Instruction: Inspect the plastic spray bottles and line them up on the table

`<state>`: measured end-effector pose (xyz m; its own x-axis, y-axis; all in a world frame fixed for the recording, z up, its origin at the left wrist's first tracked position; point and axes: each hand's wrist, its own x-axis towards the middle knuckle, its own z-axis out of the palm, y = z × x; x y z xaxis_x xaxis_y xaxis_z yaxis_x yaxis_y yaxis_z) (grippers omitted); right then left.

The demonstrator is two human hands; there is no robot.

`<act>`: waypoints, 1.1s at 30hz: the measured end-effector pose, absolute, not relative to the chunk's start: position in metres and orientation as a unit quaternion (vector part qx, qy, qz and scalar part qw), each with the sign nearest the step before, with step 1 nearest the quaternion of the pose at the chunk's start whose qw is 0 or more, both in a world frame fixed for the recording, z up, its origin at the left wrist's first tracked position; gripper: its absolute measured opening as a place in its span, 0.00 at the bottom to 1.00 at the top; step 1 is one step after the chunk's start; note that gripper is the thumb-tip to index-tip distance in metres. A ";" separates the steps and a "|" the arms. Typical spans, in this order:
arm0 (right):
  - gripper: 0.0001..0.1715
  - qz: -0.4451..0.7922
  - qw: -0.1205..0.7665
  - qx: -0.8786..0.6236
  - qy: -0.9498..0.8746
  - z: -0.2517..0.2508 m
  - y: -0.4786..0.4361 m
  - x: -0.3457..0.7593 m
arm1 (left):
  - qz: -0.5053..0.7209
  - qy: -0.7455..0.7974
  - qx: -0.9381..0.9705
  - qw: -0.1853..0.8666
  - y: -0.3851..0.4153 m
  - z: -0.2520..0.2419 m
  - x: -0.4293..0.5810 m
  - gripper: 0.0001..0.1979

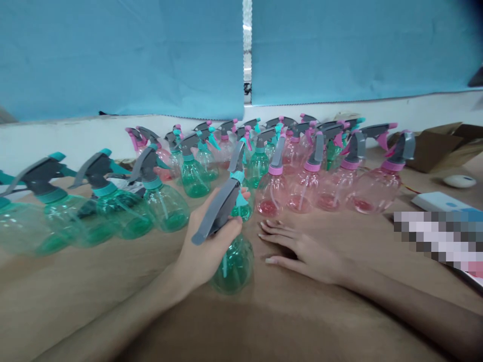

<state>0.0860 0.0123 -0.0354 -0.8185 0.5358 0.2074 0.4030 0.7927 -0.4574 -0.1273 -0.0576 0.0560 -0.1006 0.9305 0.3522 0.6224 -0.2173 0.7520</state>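
My left hand point(211, 241) is wrapped round the neck of a green spray bottle point(234, 266) with a grey and teal trigger head, in the middle of the view. The fingers partly hide its neck. Flat on the table, just right of that bottle, lies my right hand point(298, 249), fingers stretched out and holding nothing. Beyond its fingertips stands a row of pink spray bottles point(302, 193). To the left of my left hand, a row of green spray bottles point(126, 213) runs along the table.
Several more green and pink bottles point(224, 143) crowd the back of the wooden table point(151, 301). At the right are an open cardboard box point(433, 148), a white computer mouse point(459, 181) and a white and blue box point(441, 202). Blue cloth point(124, 60) covers the wall behind.
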 end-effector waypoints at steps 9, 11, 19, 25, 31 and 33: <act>0.34 0.202 0.168 -0.251 -0.932 -0.036 0.013 0.086 | 0.435 0.597 0.653 0.170 -0.058 0.061 -0.125 0.10; 0.33 0.210 0.178 -0.247 -0.929 -0.036 0.012 0.086 | 0.433 0.597 0.654 0.168 -0.058 0.063 -0.124 0.11; 0.33 0.196 0.162 -0.252 -0.934 -0.034 0.011 0.086 | 0.434 0.611 0.642 0.161 -0.058 0.061 -0.125 0.04; 0.34 0.193 0.157 -0.256 -0.934 -0.033 0.011 0.085 | 0.426 0.608 0.650 0.162 -0.058 0.062 -0.125 0.07; 0.34 0.190 0.155 -0.256 -0.935 -0.033 0.011 0.085 | 0.433 0.597 0.656 0.161 -0.057 0.062 -0.125 0.12; 0.34 0.192 0.160 -0.253 -0.935 -0.034 0.011 0.085 | 0.437 0.593 0.656 0.161 -0.057 0.061 -0.125 0.11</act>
<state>0.0854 0.0112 -0.0344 -0.8208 0.5344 0.2018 0.4118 0.7984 -0.4392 -0.1251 -0.0570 0.0609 -0.0867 0.9198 0.3828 0.6379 -0.2438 0.7305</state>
